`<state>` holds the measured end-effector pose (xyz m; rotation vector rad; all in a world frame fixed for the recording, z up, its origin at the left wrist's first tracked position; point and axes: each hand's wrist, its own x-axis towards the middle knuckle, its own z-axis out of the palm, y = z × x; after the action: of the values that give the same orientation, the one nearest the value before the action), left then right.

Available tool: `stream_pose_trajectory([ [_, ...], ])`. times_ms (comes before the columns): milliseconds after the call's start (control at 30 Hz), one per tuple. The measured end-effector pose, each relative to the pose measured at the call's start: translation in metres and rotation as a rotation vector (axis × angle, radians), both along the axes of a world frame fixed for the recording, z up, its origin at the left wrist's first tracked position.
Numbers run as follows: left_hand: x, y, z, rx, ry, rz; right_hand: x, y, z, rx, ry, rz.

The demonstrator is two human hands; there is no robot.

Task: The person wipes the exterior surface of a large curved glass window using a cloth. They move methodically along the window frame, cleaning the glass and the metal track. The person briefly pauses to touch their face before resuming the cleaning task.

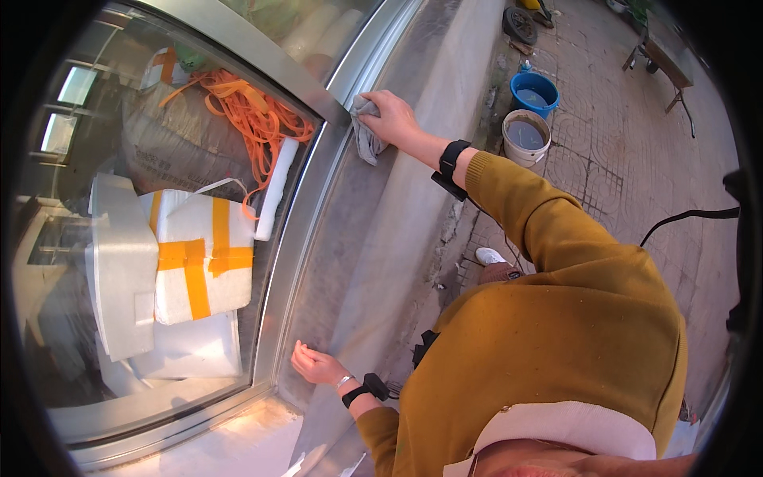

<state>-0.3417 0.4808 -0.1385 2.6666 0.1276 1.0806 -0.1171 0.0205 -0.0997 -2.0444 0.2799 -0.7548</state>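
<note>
My right hand (390, 118) is closed on a grey cloth (368, 140). It presses the cloth to the grey stone sill beside the aluminium window frame (298, 197), and part of the cloth hangs loose below my fingers. Farther along the same sill (334, 256), near the lower corner of the frame, my left hand (319, 365) hovers or rests with loosely curled fingers. Nothing shows in it, though its palm is partly hidden. Dark straps with small devices circle both wrists.
Behind the glass are taped white foam boxes (205, 256), a grey sack (179, 137), orange strapping (250, 113) and a white roll (277, 188). A blue bucket (539, 110) and a white bucket (509, 143) hold liquid on the paving. A wheel (520, 26) and a wooden bench (664, 62) stand beyond.
</note>
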Motion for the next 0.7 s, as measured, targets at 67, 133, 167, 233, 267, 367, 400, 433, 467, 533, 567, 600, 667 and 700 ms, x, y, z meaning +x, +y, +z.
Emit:
stream_pose_trajectory([
  [67, 0.000, 0.000, 0.000, -0.009, -0.007, -0.007, -0.007, -0.005, -0.005, 0.090, -0.053, -0.130],
  [133, 0.000, 0.000, 0.000, 0.002, 0.000, 0.003, -0.008, 0.000, -0.009, 0.098, -0.199, -0.117],
  [167, -0.001, 0.000, 0.000, 0.025, -0.001, 0.005, -0.007, 0.003, -0.010, 0.126, -0.226, -0.121],
  [233, -0.001, 0.000, 0.001, 0.054, -0.011, -0.003, 0.000, 0.016, -0.007, 0.113, -0.274, -0.078],
  [267, -0.001, 0.000, 0.002, 0.041, -0.006, -0.004, 0.003, 0.024, -0.005, 0.103, -0.307, -0.063],
  [367, -0.002, -0.002, 0.002, 0.018, 0.006, -0.002, 0.002, 0.047, -0.001, 0.016, -0.175, 0.004],
  [400, -0.002, -0.002, 0.002, 0.022, 0.006, -0.001, 0.000, 0.050, 0.000, 0.011, -0.191, -0.025],
  [433, -0.002, -0.002, 0.001, 0.008, 0.004, -0.002, -0.003, 0.052, 0.001, -0.010, -0.152, 0.013],
  [467, -0.002, -0.002, 0.001, 0.019, 0.008, 0.008, -0.007, 0.052, 0.001, -0.032, -0.113, 0.049],
  [533, -0.001, -0.002, 0.001, 0.011, 0.017, 0.022, -0.011, 0.047, 0.002, -0.079, -0.032, 0.162],
  [567, -0.001, -0.002, 0.001, 0.005, 0.019, 0.022, -0.011, 0.042, 0.003, -0.102, 0.008, 0.238],
  [600, -0.001, -0.002, 0.001, -0.001, 0.021, 0.019, -0.010, 0.036, 0.003, -0.125, 0.029, 0.309],
  [667, 0.000, -0.002, 0.002, -0.019, 0.028, 0.009, -0.009, 0.027, 0.004, 0.003, -0.013, 0.301],
  [700, -0.001, -0.002, 0.002, -0.034, 0.032, 0.008, -0.006, 0.024, 0.005, 0.058, -0.018, 0.300],
])
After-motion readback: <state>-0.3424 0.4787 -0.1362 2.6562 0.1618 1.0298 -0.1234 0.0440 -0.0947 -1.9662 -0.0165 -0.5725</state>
